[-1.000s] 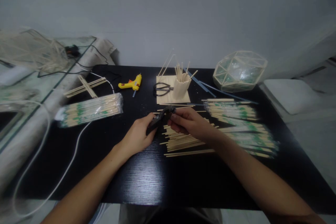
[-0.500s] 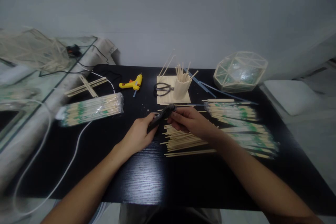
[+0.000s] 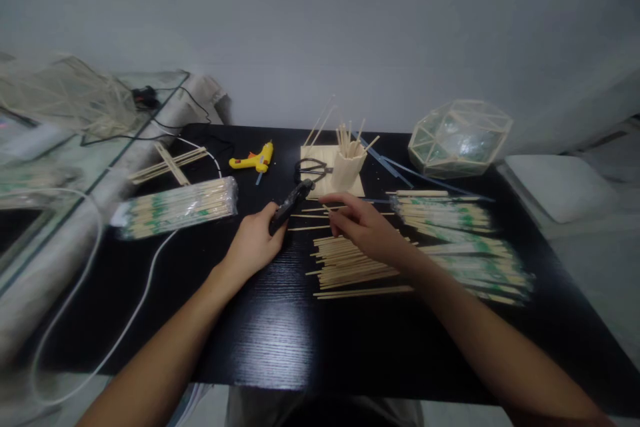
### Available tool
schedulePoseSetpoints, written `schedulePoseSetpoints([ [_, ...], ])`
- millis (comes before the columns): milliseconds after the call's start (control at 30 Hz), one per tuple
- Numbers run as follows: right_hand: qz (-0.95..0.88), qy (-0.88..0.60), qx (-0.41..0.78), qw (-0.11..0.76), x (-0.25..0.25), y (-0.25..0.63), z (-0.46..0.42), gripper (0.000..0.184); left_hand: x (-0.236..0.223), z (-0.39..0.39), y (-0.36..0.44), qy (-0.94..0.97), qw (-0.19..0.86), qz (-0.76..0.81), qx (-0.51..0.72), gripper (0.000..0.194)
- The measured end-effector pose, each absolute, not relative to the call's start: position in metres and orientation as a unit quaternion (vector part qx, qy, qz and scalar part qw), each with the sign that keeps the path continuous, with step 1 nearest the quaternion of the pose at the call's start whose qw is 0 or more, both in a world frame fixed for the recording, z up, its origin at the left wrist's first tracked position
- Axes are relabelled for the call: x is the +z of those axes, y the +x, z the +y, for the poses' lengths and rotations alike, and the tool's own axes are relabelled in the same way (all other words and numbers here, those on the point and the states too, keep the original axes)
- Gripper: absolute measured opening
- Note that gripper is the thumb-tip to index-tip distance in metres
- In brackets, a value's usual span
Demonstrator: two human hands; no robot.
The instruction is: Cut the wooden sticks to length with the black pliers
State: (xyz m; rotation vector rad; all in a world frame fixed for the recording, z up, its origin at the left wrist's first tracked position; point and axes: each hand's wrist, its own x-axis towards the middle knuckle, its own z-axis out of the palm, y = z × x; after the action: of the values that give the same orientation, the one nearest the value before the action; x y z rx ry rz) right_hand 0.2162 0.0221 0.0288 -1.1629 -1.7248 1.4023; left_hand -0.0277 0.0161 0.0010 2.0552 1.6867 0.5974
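Note:
My left hand [image 3: 254, 242] is closed round the handles of black cutting pliers [image 3: 290, 204], whose tip points up and right above the black table [image 3: 280, 333]. My right hand [image 3: 363, 223] hovers over a pile of loose bamboo sticks [image 3: 345, 265], fingers pinched on a thin stick [image 3: 327, 208]. A few single sticks lie between the two hands.
Behind stand a cup of sticks [image 3: 347, 164] on a wooden board, black scissors [image 3: 309, 167] and a yellow glue gun [image 3: 253, 160]. A wrapped stick bundle [image 3: 177, 207] lies left, opened bundles [image 3: 460, 237] right, a faceted stick-frame dome [image 3: 457, 137] far right. A white cable [image 3: 135, 293] runs off the left edge.
The hands have drawn apart: my left hand carried the pliers left and up, and my right hand let go of them and now pinches a stick over the pile.

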Motion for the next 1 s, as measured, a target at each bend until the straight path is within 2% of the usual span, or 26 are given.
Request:
schedulePoseSetpoints([
  [200, -0.671, -0.447, 0.507, 0.306, 0.026, 0.213, 0.020, 0.030, -0.002, 0.021, -0.029, 0.701, 0.229, 0.638, 0.223, 0.020],
  [433, -0.624, -0.425, 0.579, 0.307, 0.026, 0.208, 0.017, 0.024, -0.008, 0.017, -0.024, 0.698, 0.285, 0.594, 0.280, 0.025],
  [533, -0.597, -0.420, 0.608, 0.312, 0.025, 0.204, 0.015, 0.020, -0.011, 0.015, -0.019, 0.676, 0.342, 0.560, 0.336, 0.029],
  [667, -0.570, -0.413, 0.650, 0.288, 0.019, 0.197, 0.011, 0.006, -0.014, 0.009, -0.012, 0.586, 0.476, 0.524, 0.395, 0.036],
  [800, -0.558, -0.397, 0.681, 0.259, 0.010, 0.186, 0.012, 0.013, -0.015, 0.006, -0.009, 0.513, 0.554, 0.500, 0.425, 0.040],
  [1000, -0.560, -0.338, 0.716, 0.243, 0.011, 0.158, 0.036, 0.019, -0.006, 0.014, -0.016, 0.448, 0.518, 0.521, 0.509, 0.036],
])
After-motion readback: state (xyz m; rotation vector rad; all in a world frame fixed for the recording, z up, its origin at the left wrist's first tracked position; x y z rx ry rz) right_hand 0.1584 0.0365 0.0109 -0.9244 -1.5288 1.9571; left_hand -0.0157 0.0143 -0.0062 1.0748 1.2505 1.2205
